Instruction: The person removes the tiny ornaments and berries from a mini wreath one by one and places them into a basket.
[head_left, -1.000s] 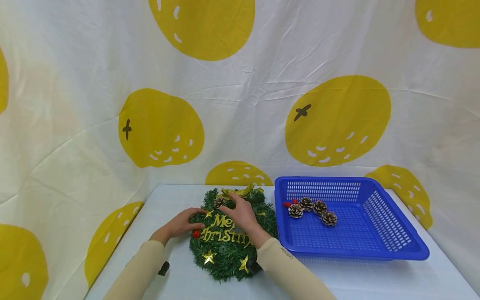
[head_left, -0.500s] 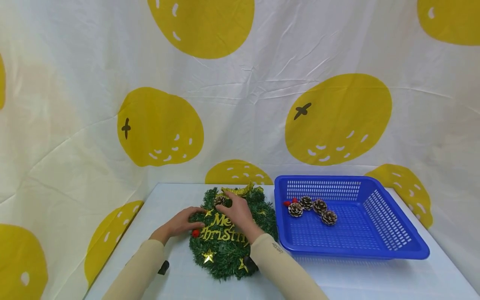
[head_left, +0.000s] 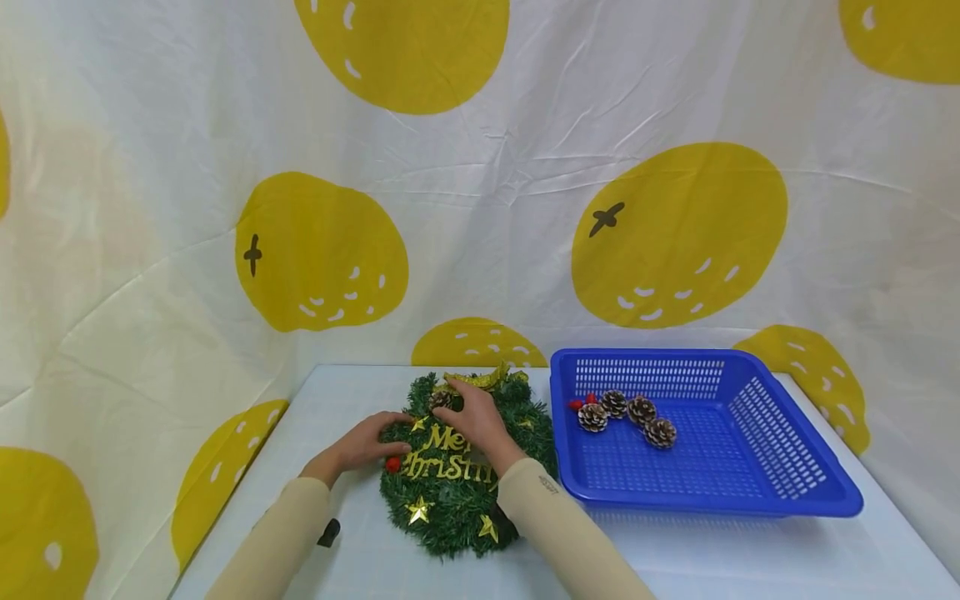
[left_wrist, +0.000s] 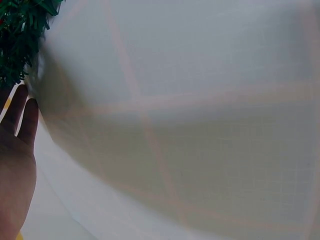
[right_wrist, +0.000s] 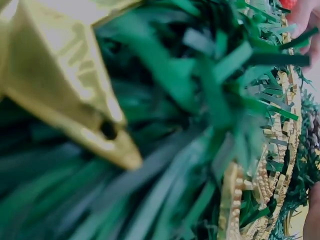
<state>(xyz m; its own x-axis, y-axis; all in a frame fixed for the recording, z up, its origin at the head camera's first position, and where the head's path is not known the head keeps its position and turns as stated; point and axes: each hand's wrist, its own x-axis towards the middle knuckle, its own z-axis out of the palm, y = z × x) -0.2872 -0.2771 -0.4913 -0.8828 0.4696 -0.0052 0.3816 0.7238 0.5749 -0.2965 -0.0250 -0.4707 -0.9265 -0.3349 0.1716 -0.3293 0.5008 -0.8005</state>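
A green tinsel wreath (head_left: 450, 525) with gold "Merry Christmas" lettering (head_left: 450, 468) and gold stars (head_left: 418, 510) lies on the table. My right hand (head_left: 480, 421) reaches over it and holds a pine cone (head_left: 440, 400) between thumb and fingers at the upper left. In the right wrist view a large gold star (right_wrist: 65, 75) and tinsel fill most of the picture. My left hand (head_left: 367, 442) rests against the wreath's left edge, near a red berry (head_left: 393, 464). The left wrist view shows straight fingers (left_wrist: 30, 120) just below the tinsel (left_wrist: 22, 35).
A blue plastic basket (head_left: 712, 492) stands right of the wreath. Several pine cones (head_left: 660, 433) and red berries (head_left: 576, 405) lie at its left side. Gold ribbon (head_left: 487, 379) trims the wreath's far edge. Behind the table hangs a white cloth (head_left: 480, 250) printed with yellow fruit.
My right hand has shifted slightly left, bringing its thumb and fingers closer round the pine cone. The left hand has stayed at the wreath's edge.
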